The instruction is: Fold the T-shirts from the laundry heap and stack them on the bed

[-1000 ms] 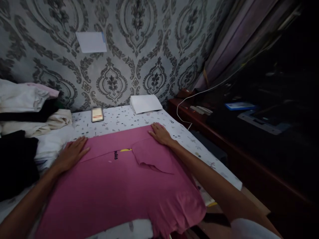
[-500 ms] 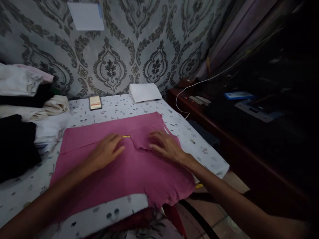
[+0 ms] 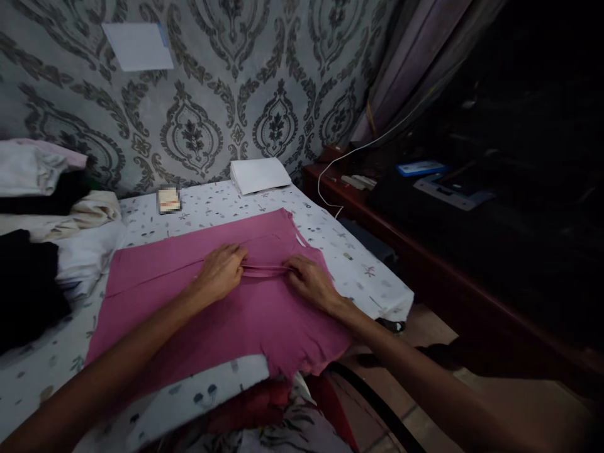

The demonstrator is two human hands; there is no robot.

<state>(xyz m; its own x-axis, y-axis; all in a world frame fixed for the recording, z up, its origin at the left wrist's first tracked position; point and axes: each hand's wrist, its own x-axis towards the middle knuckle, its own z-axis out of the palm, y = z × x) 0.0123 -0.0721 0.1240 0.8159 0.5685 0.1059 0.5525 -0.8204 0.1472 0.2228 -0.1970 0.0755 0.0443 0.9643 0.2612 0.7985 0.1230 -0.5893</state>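
A pink garment (image 3: 189, 333) lies spread flat over the table's printed white cloth, its lower right edge gathered in ripples. A crease runs across its left half. My left hand (image 3: 221, 272) is closed in a pinch on a fold of the fabric near the middle. Level with it, my right hand (image 3: 309, 280) pinches the same fold from the right side. Between the two hands the fold shows as a narrow raised ridge. A small white strip shows at the garment's upper right edge. The fingertips are partly hidden in the cloth.
A pile of folded clothes (image 3: 89, 251) sits at the left. Behind the garment are a stack of white paper (image 3: 260, 176) and a small blurred box (image 3: 168, 200). A dark red desk (image 3: 358, 195) with a white cable (image 3: 349, 151) stands at the right.
Both hands have gone from loosely spread over the garment to pinching its fabric. The loose flap near the right hand is now a narrow fold, and the yellow bit there no longer shows.
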